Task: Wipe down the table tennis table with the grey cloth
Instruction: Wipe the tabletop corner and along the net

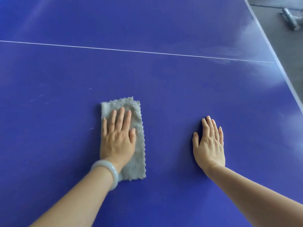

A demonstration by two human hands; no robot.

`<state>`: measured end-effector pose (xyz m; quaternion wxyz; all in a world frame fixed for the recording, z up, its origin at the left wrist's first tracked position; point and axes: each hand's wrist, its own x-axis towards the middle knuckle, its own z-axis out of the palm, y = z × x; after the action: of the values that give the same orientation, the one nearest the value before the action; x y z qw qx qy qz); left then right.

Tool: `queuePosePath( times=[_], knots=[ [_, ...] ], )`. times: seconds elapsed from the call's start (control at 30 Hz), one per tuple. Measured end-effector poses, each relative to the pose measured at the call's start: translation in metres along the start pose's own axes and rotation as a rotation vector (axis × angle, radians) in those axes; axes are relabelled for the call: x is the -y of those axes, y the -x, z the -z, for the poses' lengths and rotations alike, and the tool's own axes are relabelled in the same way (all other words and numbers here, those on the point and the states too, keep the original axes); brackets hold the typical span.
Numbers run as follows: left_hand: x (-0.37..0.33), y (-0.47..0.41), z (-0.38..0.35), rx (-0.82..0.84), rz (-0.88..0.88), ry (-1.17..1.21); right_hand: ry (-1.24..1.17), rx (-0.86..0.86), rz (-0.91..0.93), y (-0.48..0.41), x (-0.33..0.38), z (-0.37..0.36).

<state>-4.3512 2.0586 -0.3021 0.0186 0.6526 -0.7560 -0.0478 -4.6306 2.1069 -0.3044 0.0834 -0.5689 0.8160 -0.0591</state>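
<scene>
A blue table tennis table [164, 79] fills the view, crossed by a thin white line [131, 51]. On the near side of that line lies a grey cloth [137, 148], folded into a narrow rectangle. Its long axis runs towards the line, one short frilled end pointing at it. The left hand [118, 138], a pale bangle [106, 172] on its wrist, presses flat on the cloth, fingers straight and slightly spread. The right hand [209, 145] rests flat on bare table, also nearer than the line, fingers together, thumb apart.
</scene>
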Motion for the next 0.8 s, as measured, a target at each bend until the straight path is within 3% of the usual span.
queuePosePath(
  times=[0.07, 0.23, 0.4, 0.5, 0.8],
  knots=[
    [-0.021, 0.035, -0.005, -0.015, 0.005, 0.005, 0.011, -0.006, 0.000, 0.000, 0.000, 0.000],
    [-0.066, 0.075, -0.009, 0.051, -0.220, 0.031, 0.019, 0.019, -0.006, 0.002, 0.005, 0.003],
    [-0.065, 0.070, 0.005, 0.135, -0.191, 0.031, 0.030, 0.076, -0.107, -0.014, 0.024, 0.014],
    [-0.066, 0.069, 0.005, 0.110, -0.193, 0.013, -0.131, 0.013, -0.135, -0.054, 0.040, 0.023],
    [-0.062, 0.065, -0.016, 0.014, -0.195, -0.074, -0.071, 0.051, -0.118, -0.164, 0.085, 0.004]
  ],
)
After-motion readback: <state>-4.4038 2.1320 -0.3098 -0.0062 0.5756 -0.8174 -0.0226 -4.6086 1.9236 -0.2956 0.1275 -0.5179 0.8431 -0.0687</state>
